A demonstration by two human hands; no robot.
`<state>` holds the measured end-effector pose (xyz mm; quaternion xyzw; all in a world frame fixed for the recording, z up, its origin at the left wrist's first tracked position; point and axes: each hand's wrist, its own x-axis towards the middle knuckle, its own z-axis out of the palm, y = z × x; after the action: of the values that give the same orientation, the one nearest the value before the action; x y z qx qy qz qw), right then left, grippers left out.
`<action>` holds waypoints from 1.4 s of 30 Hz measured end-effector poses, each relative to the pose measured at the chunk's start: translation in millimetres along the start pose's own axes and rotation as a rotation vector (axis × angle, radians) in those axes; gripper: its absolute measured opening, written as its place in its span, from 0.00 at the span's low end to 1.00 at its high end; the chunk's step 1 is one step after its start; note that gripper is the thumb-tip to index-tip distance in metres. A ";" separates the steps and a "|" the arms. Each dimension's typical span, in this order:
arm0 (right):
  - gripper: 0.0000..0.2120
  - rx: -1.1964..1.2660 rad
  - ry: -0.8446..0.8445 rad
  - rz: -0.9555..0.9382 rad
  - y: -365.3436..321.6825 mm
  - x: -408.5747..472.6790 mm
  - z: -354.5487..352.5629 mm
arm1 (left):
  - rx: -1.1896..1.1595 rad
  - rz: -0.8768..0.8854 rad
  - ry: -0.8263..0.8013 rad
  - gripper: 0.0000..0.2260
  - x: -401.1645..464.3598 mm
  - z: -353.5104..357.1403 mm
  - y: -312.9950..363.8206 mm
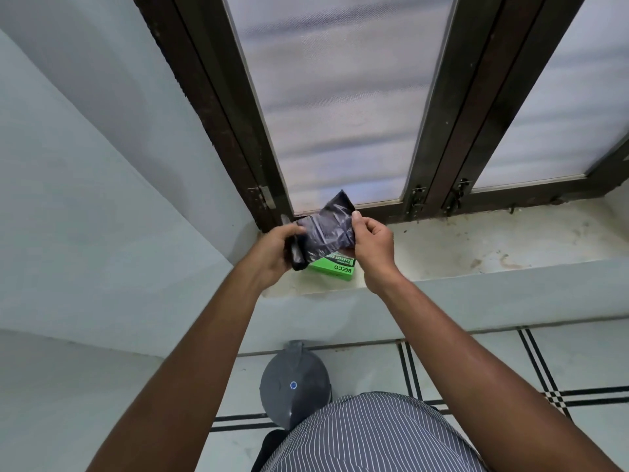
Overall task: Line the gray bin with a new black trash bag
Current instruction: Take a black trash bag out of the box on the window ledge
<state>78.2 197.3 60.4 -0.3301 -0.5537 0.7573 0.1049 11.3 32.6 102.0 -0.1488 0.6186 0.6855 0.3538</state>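
Both hands worked a roll of black trash bags (325, 233) above a stained windowsill (476, 243); the left hand (275, 248) was closed around the rolled end, while the right hand (372, 241) pinched the loose sheet's edge between thumb and fingers, the film stretched taut between the two grips; a free corner stood up against the frosted window pane (340, 97). Just beneath the hands a green Beco garbage-bag box (335, 269) lay on the sill; the gray bin (294, 386), lid closed, stood on the tiled floor (476, 362) below, near the wall and well apart from the bag; a striped shirt (367, 434) partly hid it. The bag appeared not yet separated from the roll; a pull off the perforation could likely tear the thin film, and a slack left grip could let the roll unspool or drop; whether a perforation lay between the hands could not be told.
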 end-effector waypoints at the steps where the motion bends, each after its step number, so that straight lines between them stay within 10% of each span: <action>1: 0.18 -0.024 0.008 0.019 -0.6 1.8 -3.9 | 0.048 -0.007 0.038 0.03 1.8 -4.4 -2.1; 7: 0.26 -0.799 0.027 -0.319 -14.6 -3.1 -6.9 | 0.156 0.095 0.104 0.14 5.0 -16.5 -10.5; 16: 0.34 -0.737 -0.452 -0.278 -52.5 -4.5 26.2 | 0.185 0.251 -0.115 0.19 -19.4 -3.1 -3.4; 42: 0.38 -1.269 -0.293 -0.413 -77.1 11.0 -31.9 | 0.116 0.226 0.071 0.14 -37.1 -19.6 -5.6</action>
<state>73.6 255.8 120.8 -0.1093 -0.9506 0.2873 -0.0428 36.6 2.7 117.9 -0.0815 0.6821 0.6785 0.2603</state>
